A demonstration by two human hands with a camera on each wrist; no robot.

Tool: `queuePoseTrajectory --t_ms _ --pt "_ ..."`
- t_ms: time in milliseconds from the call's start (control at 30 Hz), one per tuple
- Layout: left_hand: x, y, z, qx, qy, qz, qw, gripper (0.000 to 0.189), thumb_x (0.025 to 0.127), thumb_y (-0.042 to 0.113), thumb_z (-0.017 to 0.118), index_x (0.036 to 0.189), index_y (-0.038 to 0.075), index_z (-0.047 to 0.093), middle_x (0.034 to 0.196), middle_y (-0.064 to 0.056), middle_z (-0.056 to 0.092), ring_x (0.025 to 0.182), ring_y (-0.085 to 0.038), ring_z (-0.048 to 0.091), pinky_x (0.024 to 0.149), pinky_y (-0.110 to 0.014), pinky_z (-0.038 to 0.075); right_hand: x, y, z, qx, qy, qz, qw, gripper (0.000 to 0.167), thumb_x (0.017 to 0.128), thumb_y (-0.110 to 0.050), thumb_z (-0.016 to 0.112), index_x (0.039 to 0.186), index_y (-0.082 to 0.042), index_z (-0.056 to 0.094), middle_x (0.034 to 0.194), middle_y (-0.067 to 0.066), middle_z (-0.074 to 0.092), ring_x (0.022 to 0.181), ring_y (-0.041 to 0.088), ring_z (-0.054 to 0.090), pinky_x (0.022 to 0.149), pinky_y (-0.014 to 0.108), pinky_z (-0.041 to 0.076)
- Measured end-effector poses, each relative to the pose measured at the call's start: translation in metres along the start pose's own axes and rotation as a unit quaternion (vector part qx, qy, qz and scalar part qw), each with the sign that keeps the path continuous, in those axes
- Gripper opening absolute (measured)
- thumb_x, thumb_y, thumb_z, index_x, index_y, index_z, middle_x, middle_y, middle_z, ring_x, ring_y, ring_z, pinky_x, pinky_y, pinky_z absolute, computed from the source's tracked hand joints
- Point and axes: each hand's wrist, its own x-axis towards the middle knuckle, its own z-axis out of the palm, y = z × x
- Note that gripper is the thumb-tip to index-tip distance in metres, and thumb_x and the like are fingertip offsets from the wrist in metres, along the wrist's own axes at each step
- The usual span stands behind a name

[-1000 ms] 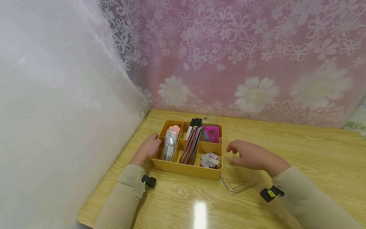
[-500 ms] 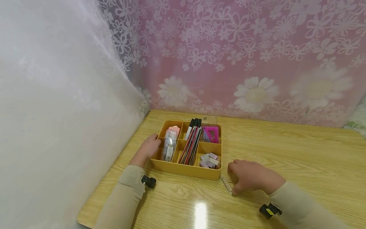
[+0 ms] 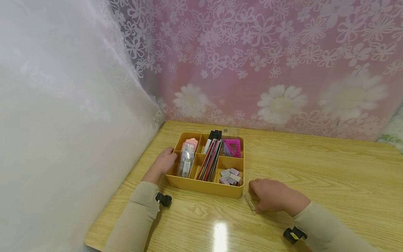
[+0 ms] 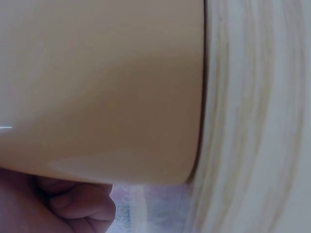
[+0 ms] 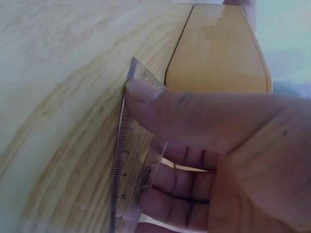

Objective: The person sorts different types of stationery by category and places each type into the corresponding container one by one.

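A yellow compartment organizer box (image 3: 204, 186) stands on the wooden table. My left hand (image 3: 164, 162) holds its left side at the rim; in the left wrist view the curled fingers (image 4: 82, 201) lie against the outer wall. Just right of the box, my right hand (image 3: 275, 196) pinches a clear set square (image 5: 127, 160) between thumb and fingers, low over the table. Much of the set square is hidden by the hand in the head view. The right wrist view shows it tilted up, its scale marks along one edge.
Inside the box are erasers (image 3: 231, 176), pencils (image 3: 209, 161), black-capped markers (image 3: 207, 143), a clear plastic case (image 3: 187, 162) and pink set squares (image 3: 233, 147). A clear ruler (image 3: 232, 131) shows behind the box. A floral curtain (image 3: 283, 63) hangs at the back.
My right hand has come down toward the near side onto the set square beside the box and now pinches it, moving slightly left. The left hand stays on the box.
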Motion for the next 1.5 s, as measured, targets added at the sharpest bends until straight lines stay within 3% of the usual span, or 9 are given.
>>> queuePoseTrajectory --t_ms 500,667,800,933,1167,1367,1500 --pt "0.001 0.000 0.000 -0.004 0.000 -0.003 1.0000 0.048 0.104 0.026 0.037 0.143 0.001 0.048 0.141 -0.018 0.053 0.126 -0.035 0.051 0.108 -0.055 0.039 -0.004 0.000 0.000 0.004 0.013 0.014 0.9998 0.042 0.073 -0.026 0.090 0.085 -0.018 0.050 0.072 -0.004 0.048 0.067 0.015 0.045 0.059 0.035 0.035" --pt "0.000 0.002 -0.001 -0.007 -0.001 -0.005 1.0000 0.049 0.105 0.027 0.036 0.144 0.001 0.047 0.142 -0.019 0.052 0.128 -0.035 0.050 0.109 -0.056 0.038 -0.006 0.003 0.003 -0.011 0.042 -0.024 0.9988 0.034 0.080 -0.031 0.083 0.077 -0.024 0.050 0.066 -0.011 0.048 0.061 0.010 0.044 0.054 0.031 0.036" --pt "-0.001 0.002 0.000 -0.012 -0.003 -0.008 0.9999 0.049 0.105 0.028 0.036 0.144 0.001 0.047 0.143 -0.019 0.052 0.129 -0.036 0.049 0.109 -0.056 0.038 -0.006 0.006 0.001 0.007 0.055 -0.057 0.9968 0.027 0.091 -0.031 0.074 0.076 -0.028 0.052 0.065 -0.014 0.046 0.058 0.005 0.041 0.053 0.028 0.034" --pt "-0.002 0.001 0.000 -0.013 -0.003 -0.010 0.9999 0.049 0.105 0.027 0.036 0.145 0.001 0.047 0.142 -0.019 0.052 0.128 -0.036 0.050 0.108 -0.056 0.039 -0.008 0.004 -0.013 0.049 0.066 -0.075 0.9938 0.026 0.098 -0.029 0.067 0.077 -0.026 0.051 0.064 -0.013 0.043 0.057 0.004 0.038 0.054 0.027 0.031" --pt "-0.002 0.002 -0.001 -0.013 -0.001 -0.008 0.9999 0.049 0.105 0.027 0.036 0.145 0.001 0.047 0.144 -0.019 0.051 0.130 -0.036 0.049 0.109 -0.056 0.037 -0.013 0.000 -0.046 0.101 0.104 -0.090 0.9854 0.016 0.099 -0.026 0.067 0.086 -0.025 0.059 0.068 -0.012 0.050 0.058 0.005 0.043 0.055 0.027 0.037" --pt "-0.001 0.002 0.000 -0.013 0.000 -0.004 0.9999 0.047 0.105 0.026 0.037 0.144 0.001 0.048 0.142 -0.018 0.053 0.128 -0.035 0.050 0.109 -0.056 0.038 -0.011 -0.001 -0.070 0.130 0.151 -0.061 0.9780 0.006 0.099 -0.025 0.066 0.097 -0.020 0.064 0.079 -0.008 0.060 0.067 0.011 0.053 0.062 0.032 0.046" --pt "-0.001 0.002 0.000 -0.013 0.001 -0.001 0.9999 0.047 0.105 0.026 0.037 0.143 0.001 0.049 0.140 -0.018 0.054 0.126 -0.034 0.051 0.108 -0.055 0.039 -0.006 -0.001 -0.082 0.168 0.180 -0.031 0.9687 0.016 0.100 -0.024 0.066 0.111 -0.013 0.063 0.089 -0.003 0.065 0.069 0.017 0.059 0.062 0.036 0.050"
